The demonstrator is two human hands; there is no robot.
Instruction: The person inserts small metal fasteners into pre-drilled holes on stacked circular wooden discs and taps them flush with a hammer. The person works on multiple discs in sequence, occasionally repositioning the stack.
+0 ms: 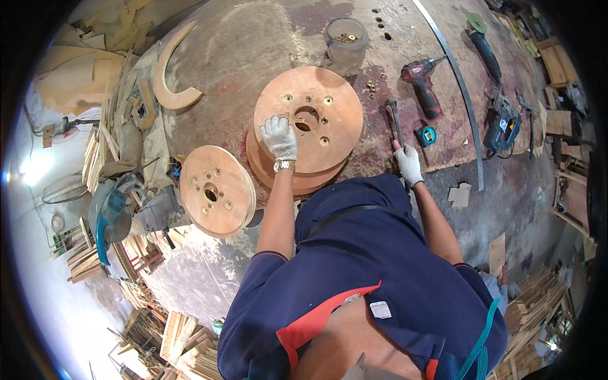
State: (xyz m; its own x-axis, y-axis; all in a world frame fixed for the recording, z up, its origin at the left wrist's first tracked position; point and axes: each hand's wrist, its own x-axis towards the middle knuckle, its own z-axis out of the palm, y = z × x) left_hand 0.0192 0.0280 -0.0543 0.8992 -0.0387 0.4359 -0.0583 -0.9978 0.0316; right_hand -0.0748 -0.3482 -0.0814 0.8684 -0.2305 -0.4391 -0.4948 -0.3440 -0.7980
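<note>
A round plywood disc (342, 142) lies on the workbench in front of me, with a centre hole and several brass inserts around it. Another disc (304, 183) shows beneath it. My left hand (278, 137), in a white knit glove, rests on the upper disc's left part with its fingers curled in; whatever they hold, if anything, is hidden. To the right of the discs, my gloved right hand (408, 163) grips the handle of a hammer (396, 120), whose head points away from me over the bench. A smaller stack of discs (215, 190) sits at the bench's left edge.
A clear tub of brass inserts (346, 43) stands beyond the discs, with loose inserts (372, 87) nearby. Rightward lie a red cordless drill (422, 88), tape measure (426, 135), metal strip (459, 82), angle grinder (484, 50) and jigsaw (503, 123). A circular saw (113, 212) is at left.
</note>
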